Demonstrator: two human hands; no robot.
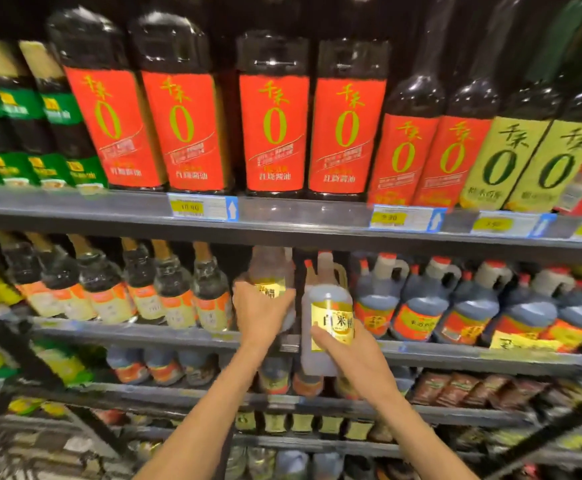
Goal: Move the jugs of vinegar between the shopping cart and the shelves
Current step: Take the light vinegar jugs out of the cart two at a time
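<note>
Head view, store aisle, frame blurred by motion. Two bare hands are seen raised to the middle shelf (456,355). The left hand (260,311) is closed around the body of a clear vinegar jug (269,268) with a yellow label; the grip is wrapped over the label from the front, fingers curled to the jug's sides. This jug is seen upright at the front of the middle shelf, between the row of clear glass bottles (175,292) on its left and the second jug. Whether its base rests on the shelf cannot be told, as the hand and forearm cover it. The right hand (348,355) is closed on the second vinegar jug (327,306), held from below and from the right side, thumb laid across the lower edge of the yellow label. This jug is held upright in front of the shelf edge, its base lower than the shelf lip, so it is carried by the hand and not by the shelf. The two jugs are just beside each other, narrowly apart. Dark handled jugs (417,303) with red labels are ranged on the same shelf to the right. Tall dark bottles (272,126) with red labels are noted on the shelf above, price tags (199,207) on its rail.
</note>
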